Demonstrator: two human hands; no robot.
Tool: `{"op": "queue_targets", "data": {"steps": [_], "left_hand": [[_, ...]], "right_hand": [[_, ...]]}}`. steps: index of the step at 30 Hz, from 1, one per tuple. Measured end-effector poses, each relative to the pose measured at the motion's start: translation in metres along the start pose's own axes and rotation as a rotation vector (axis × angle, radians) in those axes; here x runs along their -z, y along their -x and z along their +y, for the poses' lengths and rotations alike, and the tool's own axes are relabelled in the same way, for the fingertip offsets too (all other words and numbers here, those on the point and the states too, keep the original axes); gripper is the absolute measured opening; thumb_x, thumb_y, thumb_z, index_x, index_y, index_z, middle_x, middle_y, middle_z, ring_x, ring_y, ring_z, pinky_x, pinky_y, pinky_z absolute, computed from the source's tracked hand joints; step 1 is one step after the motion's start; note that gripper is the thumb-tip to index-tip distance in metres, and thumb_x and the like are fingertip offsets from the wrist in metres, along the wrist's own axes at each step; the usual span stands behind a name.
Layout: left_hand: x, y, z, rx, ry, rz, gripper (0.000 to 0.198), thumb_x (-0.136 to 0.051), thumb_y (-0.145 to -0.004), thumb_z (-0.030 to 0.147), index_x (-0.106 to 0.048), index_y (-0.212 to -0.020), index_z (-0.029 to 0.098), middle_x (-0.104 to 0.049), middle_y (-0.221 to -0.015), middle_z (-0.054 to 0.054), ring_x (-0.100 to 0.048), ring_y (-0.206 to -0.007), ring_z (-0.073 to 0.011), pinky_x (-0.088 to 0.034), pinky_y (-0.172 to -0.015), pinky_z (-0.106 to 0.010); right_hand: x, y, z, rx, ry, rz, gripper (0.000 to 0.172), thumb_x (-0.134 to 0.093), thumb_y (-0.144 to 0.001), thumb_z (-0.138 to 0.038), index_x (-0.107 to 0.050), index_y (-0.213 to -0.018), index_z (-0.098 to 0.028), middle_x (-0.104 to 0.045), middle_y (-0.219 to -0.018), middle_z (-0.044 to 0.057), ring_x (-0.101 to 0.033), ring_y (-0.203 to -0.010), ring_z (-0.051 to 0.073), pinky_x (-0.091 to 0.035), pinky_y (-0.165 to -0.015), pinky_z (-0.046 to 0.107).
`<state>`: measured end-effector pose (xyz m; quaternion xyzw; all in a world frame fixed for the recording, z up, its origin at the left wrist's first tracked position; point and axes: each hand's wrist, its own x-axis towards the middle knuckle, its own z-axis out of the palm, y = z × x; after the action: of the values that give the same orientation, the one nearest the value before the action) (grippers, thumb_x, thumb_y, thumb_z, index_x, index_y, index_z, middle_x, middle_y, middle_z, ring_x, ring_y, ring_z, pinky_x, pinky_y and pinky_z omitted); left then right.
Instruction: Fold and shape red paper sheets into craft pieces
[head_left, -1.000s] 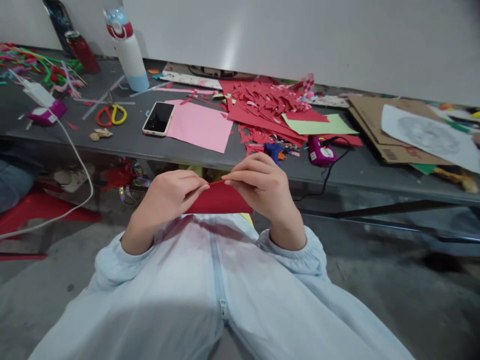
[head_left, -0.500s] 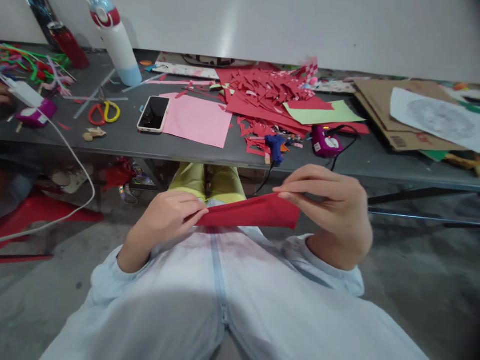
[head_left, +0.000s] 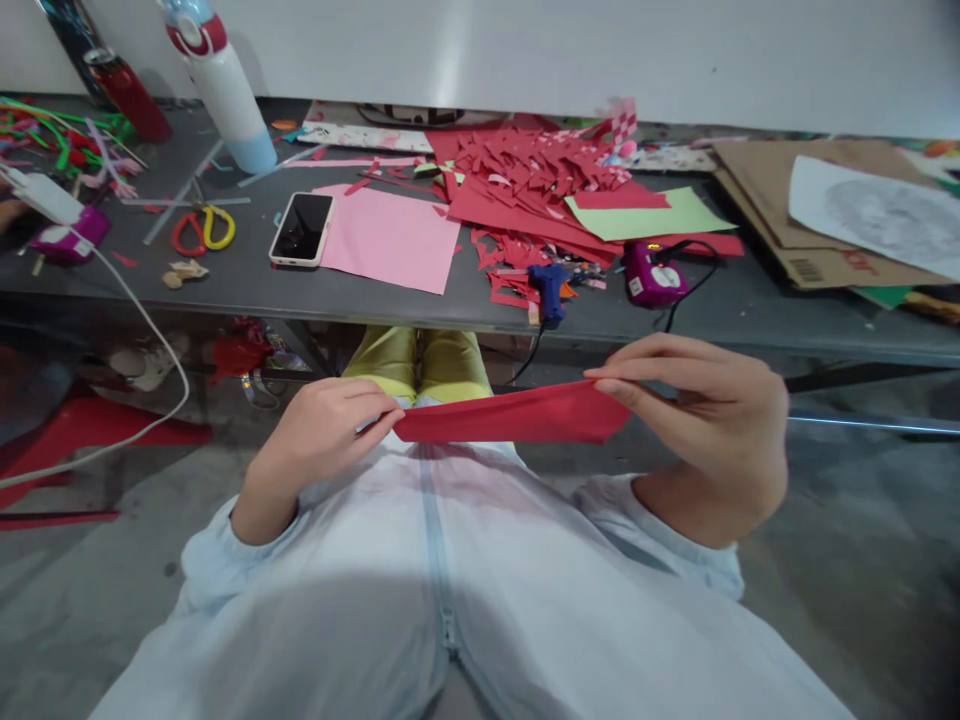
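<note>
A folded strip of red paper (head_left: 514,415) stretches level above my lap, just in front of the grey table's edge (head_left: 390,312). My left hand (head_left: 330,425) pinches its left end with thumb and fingers closed. My right hand (head_left: 705,410) pinches the right end, fingers pressed together along the top edge. Both sleeves are pale blue.
On the table lie a pink sheet (head_left: 390,238), a phone (head_left: 301,229), scissors with yellow and orange handles (head_left: 202,230), a heap of red paper scraps (head_left: 532,185), a blue glue gun (head_left: 551,285), a purple device (head_left: 652,278), a white bottle (head_left: 217,80) and cardboard (head_left: 795,230). A white cable (head_left: 161,340) hangs at left.
My right hand slid to the right along the red paper, away from the left hand, so the strip is now drawn out much longer. The left hand stayed roughly in place.
</note>
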<state>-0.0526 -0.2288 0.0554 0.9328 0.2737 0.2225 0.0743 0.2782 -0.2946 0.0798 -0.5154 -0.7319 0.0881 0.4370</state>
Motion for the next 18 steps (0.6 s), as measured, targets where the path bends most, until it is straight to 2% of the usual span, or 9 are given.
{"op": "queue_targets", "data": {"steps": [5, 11, 15, 18], "left_hand": [[-0.001, -0.002, -0.001, 0.058, 0.009, -0.059, 0.025, -0.051, -0.097, 0.026, -0.073, -0.088, 0.018, -0.075, -0.086, -0.002, -0.070, -0.077, -0.0138, -0.054, -0.072, -0.025], [0.000, -0.009, -0.010, 0.071, 0.050, -0.106, 0.025, -0.047, -0.097, 0.025, -0.071, -0.092, 0.019, -0.074, -0.087, -0.003, -0.069, -0.081, -0.0163, -0.054, -0.074, -0.027], [0.002, -0.018, -0.021, 0.126, 0.089, -0.066, 0.023, -0.049, -0.098, 0.029, -0.068, -0.090, 0.018, -0.073, -0.089, -0.003, -0.068, -0.081, -0.0147, -0.053, -0.073, -0.025], [0.001, -0.024, -0.031, 0.179, 0.158, 0.042, 0.020, -0.052, -0.097, 0.027, -0.066, -0.086, 0.019, -0.072, -0.085, -0.001, -0.067, -0.079, -0.0128, -0.052, -0.073, -0.023]], "right_hand": [[-0.002, 0.001, 0.003, 0.008, -0.010, 0.007, 0.019, -0.072, -0.080, -0.009, -0.076, -0.081, -0.028, -0.073, -0.076, 0.002, -0.064, -0.064, 0.014, -0.050, -0.055, 0.026], [-0.005, 0.003, 0.007, -0.063, 0.027, 0.061, 0.009, -0.073, -0.082, -0.021, -0.077, -0.080, -0.029, -0.072, -0.076, 0.000, -0.065, -0.063, 0.016, -0.051, -0.056, 0.029], [-0.011, 0.002, 0.015, -0.070, 0.028, 0.119, 0.010, -0.073, -0.081, -0.018, -0.077, -0.080, -0.027, -0.072, -0.077, 0.000, -0.066, -0.065, 0.016, -0.052, -0.058, 0.029], [-0.019, -0.001, 0.022, -0.090, 0.021, 0.158, 0.011, -0.071, -0.083, -0.017, -0.077, -0.082, -0.027, -0.072, -0.078, 0.000, -0.066, -0.068, 0.015, -0.052, -0.061, 0.028]]}}
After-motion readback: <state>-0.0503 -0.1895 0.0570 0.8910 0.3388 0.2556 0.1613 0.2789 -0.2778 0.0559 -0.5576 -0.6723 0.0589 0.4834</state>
